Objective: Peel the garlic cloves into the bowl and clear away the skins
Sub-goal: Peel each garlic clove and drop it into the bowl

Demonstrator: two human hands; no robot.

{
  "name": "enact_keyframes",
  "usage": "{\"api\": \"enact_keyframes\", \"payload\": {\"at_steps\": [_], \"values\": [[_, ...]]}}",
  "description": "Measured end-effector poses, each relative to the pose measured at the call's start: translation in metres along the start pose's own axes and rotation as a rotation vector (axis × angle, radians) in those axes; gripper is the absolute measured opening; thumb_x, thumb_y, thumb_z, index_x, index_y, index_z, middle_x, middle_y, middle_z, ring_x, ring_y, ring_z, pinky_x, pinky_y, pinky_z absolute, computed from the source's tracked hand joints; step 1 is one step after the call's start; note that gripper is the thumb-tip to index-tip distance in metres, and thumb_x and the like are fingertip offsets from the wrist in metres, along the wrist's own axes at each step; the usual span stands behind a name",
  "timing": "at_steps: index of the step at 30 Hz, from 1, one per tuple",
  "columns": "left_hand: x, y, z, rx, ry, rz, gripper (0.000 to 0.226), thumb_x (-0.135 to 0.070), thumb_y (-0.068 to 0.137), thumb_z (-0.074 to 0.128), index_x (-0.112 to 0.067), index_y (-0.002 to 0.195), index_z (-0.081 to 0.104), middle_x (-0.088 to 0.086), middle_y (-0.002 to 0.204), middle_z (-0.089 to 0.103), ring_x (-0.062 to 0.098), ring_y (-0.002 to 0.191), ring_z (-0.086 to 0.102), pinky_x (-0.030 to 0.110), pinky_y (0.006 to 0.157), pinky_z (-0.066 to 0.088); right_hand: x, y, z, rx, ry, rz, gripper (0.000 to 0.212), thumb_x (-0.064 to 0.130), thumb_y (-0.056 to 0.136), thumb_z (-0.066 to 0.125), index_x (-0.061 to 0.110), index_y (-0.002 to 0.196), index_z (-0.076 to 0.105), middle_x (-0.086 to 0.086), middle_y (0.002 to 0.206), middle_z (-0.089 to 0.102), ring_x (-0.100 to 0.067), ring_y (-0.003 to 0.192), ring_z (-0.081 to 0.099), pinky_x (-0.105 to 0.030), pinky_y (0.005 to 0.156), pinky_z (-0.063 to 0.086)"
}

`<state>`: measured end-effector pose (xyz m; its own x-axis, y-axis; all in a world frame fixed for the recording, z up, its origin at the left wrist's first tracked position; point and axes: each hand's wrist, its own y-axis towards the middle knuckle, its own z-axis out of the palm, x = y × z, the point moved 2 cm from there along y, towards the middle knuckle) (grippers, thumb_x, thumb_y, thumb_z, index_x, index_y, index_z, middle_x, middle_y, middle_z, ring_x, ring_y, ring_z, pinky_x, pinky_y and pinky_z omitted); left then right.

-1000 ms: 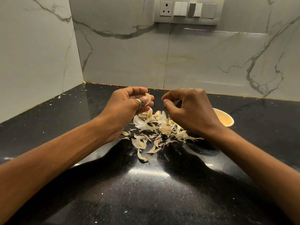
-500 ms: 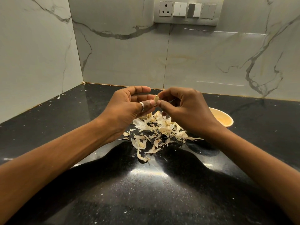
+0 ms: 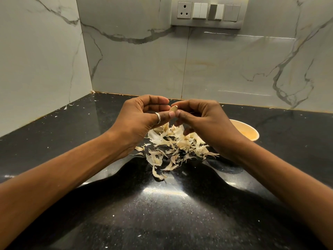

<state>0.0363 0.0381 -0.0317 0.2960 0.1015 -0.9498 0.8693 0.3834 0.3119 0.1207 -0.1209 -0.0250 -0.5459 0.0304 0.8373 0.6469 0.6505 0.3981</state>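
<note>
My left hand (image 3: 142,120) and right hand (image 3: 200,121) pinching one small pale garlic clove (image 3: 174,108) between fingertips, above heap of papery skins (image 3: 173,143) on black speckled desk (image 3: 162,213), cream bowl (image 3: 247,131) just right.

One head-worn camera looks forward and down, close over the countertop (image 3: 162,217), facing the marble wall (image 3: 225,69).

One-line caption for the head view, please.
Left hand and right hand pinch a garlic clove above the skins; bowl at right.
</note>
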Motion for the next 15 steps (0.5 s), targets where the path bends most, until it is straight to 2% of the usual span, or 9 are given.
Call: {"api": "enact_keyframes", "payload": {"at_steps": [5,9,12,15], "values": [[-0.0027,-0.0017,0.0002,-0.007,0.011,0.028,0.041,-0.011,0.063,0.082,-0.01,0.103,0.072,0.006,0.096,0.077,0.014,0.088,0.074,0.02,0.072,0.059,0.0,-0.0004,0.002,0.046,0.112,0.057,0.023,0.009,0.101,0.057,0.008,0.121,0.069,-0.012,0.102,0.074,-0.012,0.083,0.07,-0.021,0.064,0.056],[-0.0022,-0.0022,-0.0004,-0.018,0.022,0.047,0.038,-0.008,0.063,0.083,-0.008,0.1,0.073,0.005,0.089,0.077,0.013,0.084,0.074,0.02,0.071,0.058,0.0021,-0.0008,0.0031,0.106,0.163,0.073,0.023,0.004,0.103,0.053,0.007,0.119,0.069,-0.017,0.109,0.073,-0.017,0.089,0.072,-0.024,0.071,0.059],[-0.0024,-0.0016,-0.0015,-0.025,0.021,0.036,0.035,-0.009,0.064,0.082,-0.01,0.097,0.073,0.003,0.087,0.077,0.013,0.083,0.074,0.02,0.071,0.059,0.0019,-0.0003,0.0026,0.128,0.174,0.066,0.027,0.003,0.099,0.058,0.005,0.124,0.068,-0.016,0.112,0.073,-0.025,0.098,0.074,-0.026,0.078,0.059],[-0.0021,-0.001,-0.002,-0.018,0.02,0.028,0.026,-0.003,0.072,0.08,-0.011,0.096,0.073,0.002,0.085,0.078,0.012,0.082,0.074,0.02,0.071,0.06,0.0018,0.0001,0.0024,0.125,0.159,0.058,0.028,0.005,0.096,0.063,0.007,0.124,0.069,-0.014,0.11,0.074,-0.027,0.099,0.073,-0.024,0.079,0.059]]}}
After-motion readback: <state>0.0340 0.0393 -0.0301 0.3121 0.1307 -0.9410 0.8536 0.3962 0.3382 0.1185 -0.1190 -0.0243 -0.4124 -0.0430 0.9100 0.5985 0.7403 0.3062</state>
